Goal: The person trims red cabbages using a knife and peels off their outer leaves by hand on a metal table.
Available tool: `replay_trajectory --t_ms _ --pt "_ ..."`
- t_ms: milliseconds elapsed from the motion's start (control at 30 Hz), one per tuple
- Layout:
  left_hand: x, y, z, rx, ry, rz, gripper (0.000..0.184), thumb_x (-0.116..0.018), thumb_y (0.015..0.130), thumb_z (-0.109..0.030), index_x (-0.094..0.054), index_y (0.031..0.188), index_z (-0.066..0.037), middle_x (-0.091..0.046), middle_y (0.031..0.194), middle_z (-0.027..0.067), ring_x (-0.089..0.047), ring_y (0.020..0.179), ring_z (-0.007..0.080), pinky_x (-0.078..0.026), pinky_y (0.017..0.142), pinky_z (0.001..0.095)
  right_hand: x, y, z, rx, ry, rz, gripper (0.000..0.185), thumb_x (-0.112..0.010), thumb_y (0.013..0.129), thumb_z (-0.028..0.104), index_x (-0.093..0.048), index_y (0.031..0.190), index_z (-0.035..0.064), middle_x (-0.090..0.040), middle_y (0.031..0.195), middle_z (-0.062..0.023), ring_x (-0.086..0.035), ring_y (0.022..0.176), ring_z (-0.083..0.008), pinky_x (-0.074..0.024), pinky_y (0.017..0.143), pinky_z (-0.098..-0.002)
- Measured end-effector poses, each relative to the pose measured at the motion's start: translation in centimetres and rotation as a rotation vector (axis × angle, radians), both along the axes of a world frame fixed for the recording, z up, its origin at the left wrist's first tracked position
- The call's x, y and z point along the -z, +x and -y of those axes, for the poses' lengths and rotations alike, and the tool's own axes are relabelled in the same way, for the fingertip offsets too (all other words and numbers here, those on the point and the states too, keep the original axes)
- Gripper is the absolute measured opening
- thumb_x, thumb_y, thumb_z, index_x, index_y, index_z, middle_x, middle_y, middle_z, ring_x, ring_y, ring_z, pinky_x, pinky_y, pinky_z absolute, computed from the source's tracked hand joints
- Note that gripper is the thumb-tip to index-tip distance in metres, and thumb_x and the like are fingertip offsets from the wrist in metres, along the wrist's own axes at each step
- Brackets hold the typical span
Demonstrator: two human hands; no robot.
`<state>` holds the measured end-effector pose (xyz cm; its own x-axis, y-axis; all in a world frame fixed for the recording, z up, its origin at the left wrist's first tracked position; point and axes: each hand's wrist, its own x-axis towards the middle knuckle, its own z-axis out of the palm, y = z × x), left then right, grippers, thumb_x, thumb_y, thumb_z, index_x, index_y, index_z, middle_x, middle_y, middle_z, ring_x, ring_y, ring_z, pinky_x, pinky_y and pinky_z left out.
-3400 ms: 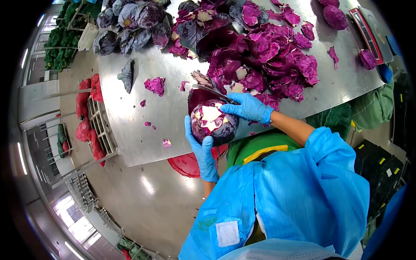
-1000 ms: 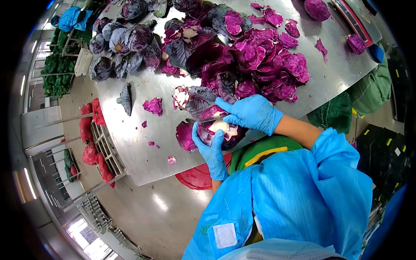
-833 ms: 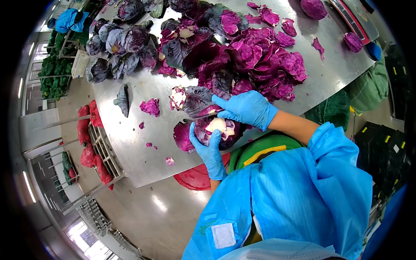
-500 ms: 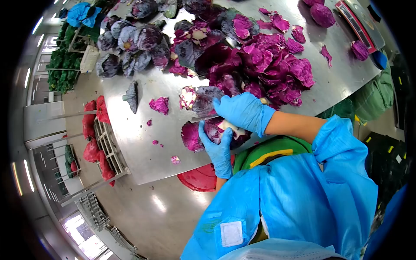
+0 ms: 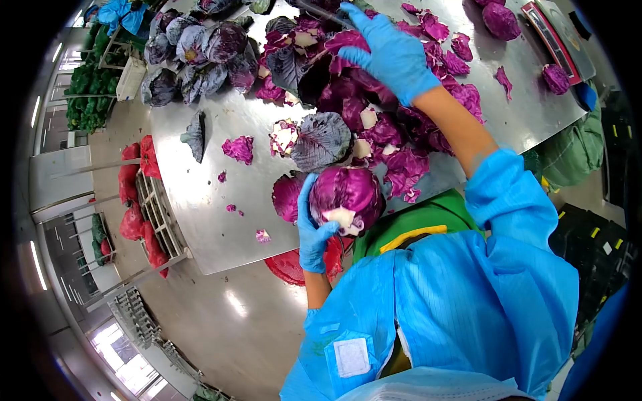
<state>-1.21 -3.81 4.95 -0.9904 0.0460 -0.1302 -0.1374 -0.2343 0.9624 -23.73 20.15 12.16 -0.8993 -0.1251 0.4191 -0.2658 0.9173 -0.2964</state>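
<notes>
My left hand cups a trimmed purple cabbage at its left side, fingers curled around it. The pale cut stem faces toward me. Farther up the table, my right hand is over the leaf pile, its thumb apart from the fingers. A thin knife, partly blurred, extends up-left from its fingers; the handle is hidden. Beside the held cabbage lies a loose purple leaf. A dark outer leaf and a pale-cored cut piece rest just beyond it.
Untrimmed dark cabbages are heaped at the upper left of the metal table. Peeled purple cabbages and a scale stand at the far right. Red sacks sit on a pallet beyond the table's left edge.
My right hand has moved away from the cabbage, up over the leaf pile, with the knife. The cabbage in my left hand has been turned, and more cut leaves lie beside the pile.
</notes>
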Motion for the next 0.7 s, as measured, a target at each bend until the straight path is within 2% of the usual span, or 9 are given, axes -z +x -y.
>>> replay_trajectory --t_ms 67,167,200,233,333,467,500,600,700 --pt "0.9 -1.0 0.0 -0.064 -0.081 -0.096 0.093 -0.086 0.067 -0.02 -0.037 0.144 0.0 -0.042 0.146 0.012 -0.046 0.13 0.0251 -0.033 0.113 0.0378 1.3 2.9 0.1 -0.448 -0.239 0.143 0.065 -0.062 0.082 0.061 -0.056 0.131 0.0181 -0.062 0.098 -0.0149 -0.066 0.087 -0.0327 -0.0539 0.074 -0.0413" --pt "-0.1 -1.0 -1.5 -0.341 -0.371 0.011 0.066 -0.079 0.078 -0.008 -0.047 0.135 -0.001 -0.047 0.14 0.0138 -0.051 0.123 0.0234 -0.039 0.107 0.0368 2.6 8.2 1.1 -0.688 -0.156 0.747 0.078 -0.073 0.072 0.063 -0.059 0.127 0.0097 -0.064 0.104 -0.017 -0.065 0.092 -0.0327 -0.0528 0.08 -0.0406" --pt "0.8 -0.2 -1.3 -0.347 -0.487 0.009 0.073 -0.083 0.076 -0.015 -0.046 0.137 0.001 -0.045 0.14 0.0168 -0.049 0.124 0.0268 -0.037 0.107 0.0397 6.6 9.7 1.4 -0.671 -0.37 0.737 0.079 -0.073 0.073 0.061 -0.058 0.126 0.0035 -0.064 0.107 -0.0196 -0.064 0.097 -0.0343 -0.0513 0.085 -0.0412" --pt "-0.4 0.1 -2.3 -0.294 -0.613 -0.016 0.083 -0.085 0.073 -0.021 -0.041 0.14 0.002 -0.043 0.142 0.0187 -0.045 0.127 0.0294 -0.035 0.109 0.0415 5.5 10.4 1.1 -0.573 -0.456 0.857 0.079 -0.071 0.075 0.061 -0.058 0.125 0.0003 -0.063 0.113 -0.0212 -0.063 0.102 -0.035 -0.0497 0.089 -0.0407" --pt "-2.1 0.8 -6.9 -0.259 -0.806 -0.135 0.127 -0.093 0.058 -0.038 -0.016 0.151 0.001 -0.028 0.147 0.0254 -0.031 0.136 0.0381 -0.026 0.113 0.0464 6.1 11.9 0.4 -0.55 -0.434 0.774 0.077 -0.069 0.077 0.061 -0.058 0.123 -0.0001 -0.063 0.114 -0.0214 -0.063 0.103 -0.0353 -0.0493 0.09 -0.0407" --pt "-0.5 0.7 -6.5 -0.235 -0.872 -0.198 0.126 -0.093 0.058 -0.035 -0.016 0.151 0.001 -0.027 0.149 0.0244 -0.03 0.137 0.0375 -0.027 0.113 0.0468 6.5 13.4 -0.2 -0.52 -0.424 0.608 0.063 -0.065 0.082 0.056 -0.063 0.12 0.0051 -0.065 0.1 -0.021 -0.066 0.089 -0.0346 -0.0527 0.079 -0.0408" --pt "-0.3 0.5 -6.3 -0.229 -0.848 -0.243 0.125 -0.093 0.059 -0.034 -0.016 0.151 0.001 -0.027 0.149 0.0242 -0.03 0.137 0.0374 -0.027 0.113 0.0471 7.3 14.1 0.1 -0.442 -0.414 0.478 0.047 -0.064 0.084 0.046 -0.066 0.113 0.0087 -0.066 0.09 -0.0176 -0.067 0.078 -0.033 -0.0543 0.071 -0.0409" --pt "0.0 0.6 -5.0 -0.188 -0.762 -0.256 0.123 -0.092 0.058 -0.032 -0.018 0.152 -0.003 -0.024 0.153 0.0222 -0.027 0.141 0.0364 -0.024 0.116 0.0468 9.2 13.9 -0.8 -0.283 -0.218 0.44 0.032 -0.065 0.082 0.033 -0.066 0.103 0.0088 -0.066 0.084 -0.0149 -0.067 0.073 -0.032 -0.0545 0.066 -0.0409" --pt "-1.2 -0.2 -2.8 0.025 -0.843 -0.327 0.124 -0.093 0.057 -0.031 -0.019 0.154 -0.007 -0.022 0.156 0.0186 -0.025 0.143 0.0344 -0.022 0.117 0.0444 11.3 13.8 -2.9 -0.241 -0.424 0.325 0.021 -0.065 0.08 0.018 -0.067 0.1 0.0107 -0.066 0.087 -0.0139 -0.066 0.074 -0.0297 -0.0541 0.066 -0.0376"
